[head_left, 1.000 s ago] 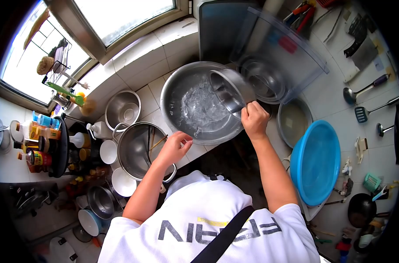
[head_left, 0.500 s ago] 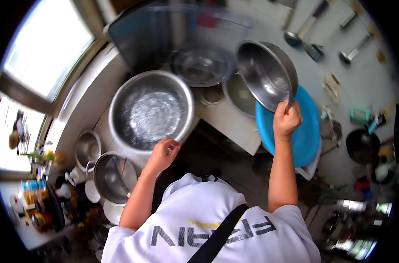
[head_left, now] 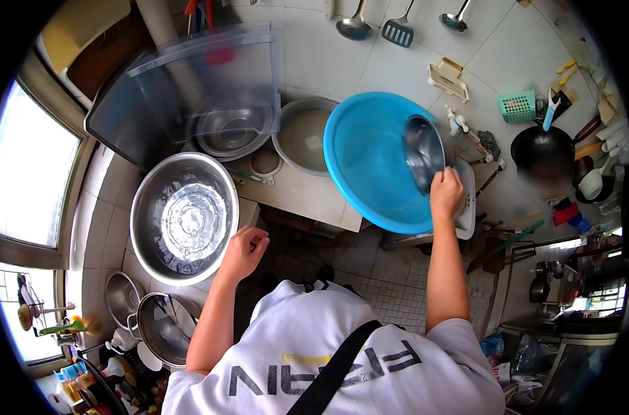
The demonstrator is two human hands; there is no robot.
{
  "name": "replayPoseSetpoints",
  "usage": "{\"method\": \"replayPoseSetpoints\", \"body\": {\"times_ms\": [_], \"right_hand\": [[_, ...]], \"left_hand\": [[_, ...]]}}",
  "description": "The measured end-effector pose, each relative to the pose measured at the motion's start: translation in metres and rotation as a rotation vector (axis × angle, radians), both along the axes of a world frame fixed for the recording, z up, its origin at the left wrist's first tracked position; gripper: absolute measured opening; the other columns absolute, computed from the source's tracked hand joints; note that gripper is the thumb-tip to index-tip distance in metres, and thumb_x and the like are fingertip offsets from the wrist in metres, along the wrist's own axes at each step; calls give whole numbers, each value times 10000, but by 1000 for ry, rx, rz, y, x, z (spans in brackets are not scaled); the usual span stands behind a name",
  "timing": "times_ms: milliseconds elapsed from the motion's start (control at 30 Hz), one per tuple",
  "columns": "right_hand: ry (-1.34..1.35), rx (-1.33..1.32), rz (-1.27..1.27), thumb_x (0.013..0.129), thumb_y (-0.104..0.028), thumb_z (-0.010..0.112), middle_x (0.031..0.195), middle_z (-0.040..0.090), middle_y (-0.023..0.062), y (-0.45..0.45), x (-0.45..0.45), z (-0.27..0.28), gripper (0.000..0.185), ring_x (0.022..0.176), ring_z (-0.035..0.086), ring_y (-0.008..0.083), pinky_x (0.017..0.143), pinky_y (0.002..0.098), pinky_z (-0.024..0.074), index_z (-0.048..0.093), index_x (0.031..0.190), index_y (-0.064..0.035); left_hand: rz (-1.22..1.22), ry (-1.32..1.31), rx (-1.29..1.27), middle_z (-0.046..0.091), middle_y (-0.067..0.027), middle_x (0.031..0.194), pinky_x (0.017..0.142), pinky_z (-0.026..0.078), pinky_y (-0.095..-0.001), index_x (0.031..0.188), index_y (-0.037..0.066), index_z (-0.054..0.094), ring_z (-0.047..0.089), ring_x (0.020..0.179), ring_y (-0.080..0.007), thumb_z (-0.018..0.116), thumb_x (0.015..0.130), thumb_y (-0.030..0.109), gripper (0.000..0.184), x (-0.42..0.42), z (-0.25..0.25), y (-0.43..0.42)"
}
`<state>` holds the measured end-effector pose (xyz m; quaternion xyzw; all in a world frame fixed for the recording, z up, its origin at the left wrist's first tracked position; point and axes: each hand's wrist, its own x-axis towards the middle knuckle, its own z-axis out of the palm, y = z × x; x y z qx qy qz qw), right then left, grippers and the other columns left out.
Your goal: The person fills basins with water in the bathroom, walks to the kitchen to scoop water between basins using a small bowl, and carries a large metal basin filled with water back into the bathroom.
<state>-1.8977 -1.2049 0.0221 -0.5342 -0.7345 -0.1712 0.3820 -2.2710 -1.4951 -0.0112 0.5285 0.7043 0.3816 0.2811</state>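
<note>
My right hand (head_left: pixel 446 194) grips the rim of a metal bowl (head_left: pixel 423 149), which is tilted on its side over the large blue plastic basin (head_left: pixel 356 176). My left hand (head_left: pixel 244 253) holds nothing; its fingers are loosely curled with a small gap showing. It hovers just off the lower right rim of a big metal basin (head_left: pixel 143 238). Clear water (head_left: pixel 191 220) with ripples lies in that basin, on the tiled counter by the window.
Behind the counter (head_left: pixel 304 204) stand a metal pot of cloudy liquid (head_left: pixel 304 138) and a clear plastic bin (head_left: pixel 210 76). A strainer pan (head_left: pixel 155 339) sits lower left. Ladles and a slotted turner (head_left: pixel 397 32) hang on the wall; a black wok (head_left: pixel 542 149) is at right.
My right hand has lowered the metal bowl over the blue basin and turned it more on edge. The view has swung right. Water in the metal basin ripples less.
</note>
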Motion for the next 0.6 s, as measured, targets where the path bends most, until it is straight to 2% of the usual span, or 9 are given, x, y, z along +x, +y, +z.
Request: {"method": "replayPoseSetpoints", "body": {"times_ms": [67, 167, 200, 300, 333, 433, 467, 600], "right_hand": [[121, -124, 26, 793, -68, 563, 713, 545, 173, 5, -1, -13, 162, 632, 543, 402, 579, 477, 433, 468, 680, -2], [358, -372, 4, 787, -84, 573, 685, 540, 181, 9, -5, -20, 172, 579, 524, 368, 577, 463, 424, 463, 696, 11], [451, -476, -35, 804, -83, 575, 609, 522, 134, 15, -3, -28, 195, 520, 489, 282, 544, 408, 409, 452, 683, 7], [1032, -795, -17, 828, -74, 570, 578, 463, 52, 21, -3, -38, 225, 470, 423, 190, 483, 348, 365, 433, 656, -26], [1200, -891, -26, 831, -58, 577, 613, 434, 7, 16, -5, -33, 200, 459, 378, 124, 445, 294, 308, 434, 691, -61], [1446, -893, -8, 808, -42, 595, 624, 407, 6, 11, -7, -40, 161, 445, 336, 107, 431, 269, 267, 443, 762, -70], [1519, -893, 35, 787, -29, 607, 652, 398, 12, 10, -5, -43, 171, 465, 344, 108, 440, 264, 264, 447, 834, -67], [1586, -805, 91, 764, -26, 615, 700, 400, 21, -4, -20, -13, 197, 529, 356, 114, 462, 262, 266, 461, 880, -62]], "left_hand": [[8, -1, 6, 620, -126, 868, 642, 516, -322, 924, -3, 658, 635, 709, -256, 650, 843, 91, 125, 3, 0, 1], [19, -4, -5, 620, -125, 862, 642, 515, -319, 920, -5, 658, 633, 709, -255, 650, 843, 90, 123, 4, -3, -2], [24, -9, -11, 620, -125, 860, 643, 515, -318, 919, -6, 658, 632, 708, -254, 650, 844, 91, 123, 4, -3, -4], [41, -22, -24, 618, -126, 857, 646, 516, -317, 915, -9, 657, 630, 707, -252, 649, 845, 94, 124, 2, -7, -10], [49, -26, -26, 617, -126, 856, 648, 517, -316, 913, -9, 657, 630, 707, -252, 649, 846, 95, 125, 1, -8, -12], [72, -54, -33, 615, -131, 853, 650, 517, -318, 914, -10, 657, 632, 708, -253, 645, 846, 93, 123, -4, -11, -20], [75, -50, -32, 617, -133, 856, 652, 518, -319, 915, -10, 658, 632, 711, -255, 644, 845, 94, 125, -7, -11, -23], [85, -30, -35, 624, -140, 871, 662, 519, -332, 920, -9, 661, 635, 726, -266, 643, 842, 104, 139, -17, -11, -33]]}}
